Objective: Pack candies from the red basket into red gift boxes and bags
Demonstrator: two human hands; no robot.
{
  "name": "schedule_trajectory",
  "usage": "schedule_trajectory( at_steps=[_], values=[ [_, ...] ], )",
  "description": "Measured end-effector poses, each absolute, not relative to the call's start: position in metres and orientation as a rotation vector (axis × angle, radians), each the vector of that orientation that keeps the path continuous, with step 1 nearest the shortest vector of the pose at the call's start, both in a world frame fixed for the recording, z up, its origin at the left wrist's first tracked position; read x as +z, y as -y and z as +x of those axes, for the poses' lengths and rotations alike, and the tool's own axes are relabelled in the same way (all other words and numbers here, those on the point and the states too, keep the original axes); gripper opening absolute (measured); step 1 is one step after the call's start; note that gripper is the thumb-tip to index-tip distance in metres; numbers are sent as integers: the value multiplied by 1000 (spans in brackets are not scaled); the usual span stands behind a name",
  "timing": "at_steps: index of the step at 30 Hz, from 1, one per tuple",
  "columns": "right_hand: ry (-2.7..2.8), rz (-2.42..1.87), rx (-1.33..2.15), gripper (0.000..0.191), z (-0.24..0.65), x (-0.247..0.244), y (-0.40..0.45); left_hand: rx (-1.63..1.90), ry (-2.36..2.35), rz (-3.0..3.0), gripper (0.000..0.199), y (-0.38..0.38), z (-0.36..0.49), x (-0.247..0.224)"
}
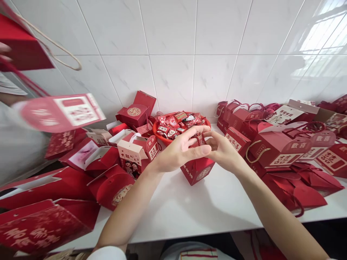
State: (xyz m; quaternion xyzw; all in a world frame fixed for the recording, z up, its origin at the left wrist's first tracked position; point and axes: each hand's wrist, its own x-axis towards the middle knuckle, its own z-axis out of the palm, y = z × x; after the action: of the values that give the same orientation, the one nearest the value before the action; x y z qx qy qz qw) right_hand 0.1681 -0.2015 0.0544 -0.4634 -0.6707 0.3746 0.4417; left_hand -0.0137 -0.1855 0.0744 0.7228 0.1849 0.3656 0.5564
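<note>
A small red gift box (197,170) with gold print stands at an angle on the white table, just below both my hands. My left hand (185,148) is over the box's upper left side, its fingers stretched out and its thumb apart. From the other side, my right hand (223,151) reaches in with bent fingers at a dark red cord (201,138) above the box. The box's top is largely hidden by my hands. Right behind them sits a red basket (159,135) heaped with wrapped candies (173,126).
Several open red boxes (73,180) crowd the left side, with a cream-fronted box (131,153) among them. Closed boxes with cord handles (282,148) are packed on the right. At the upper left another person's hand (4,50) holds a red box (24,47). A tiled wall (170,79) stands behind.
</note>
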Motion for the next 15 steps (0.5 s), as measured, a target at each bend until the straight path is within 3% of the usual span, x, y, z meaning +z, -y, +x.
schedule_trajectory(
  at_steps=[8,15],
  values=[
    [1608,-1190,727,41,156,47,206,897,-376,1700,61,190,-8,72],
    [1492,-1312,481,27,145,47,207,909,-350,1814,69,194,-5,68]
  ],
)
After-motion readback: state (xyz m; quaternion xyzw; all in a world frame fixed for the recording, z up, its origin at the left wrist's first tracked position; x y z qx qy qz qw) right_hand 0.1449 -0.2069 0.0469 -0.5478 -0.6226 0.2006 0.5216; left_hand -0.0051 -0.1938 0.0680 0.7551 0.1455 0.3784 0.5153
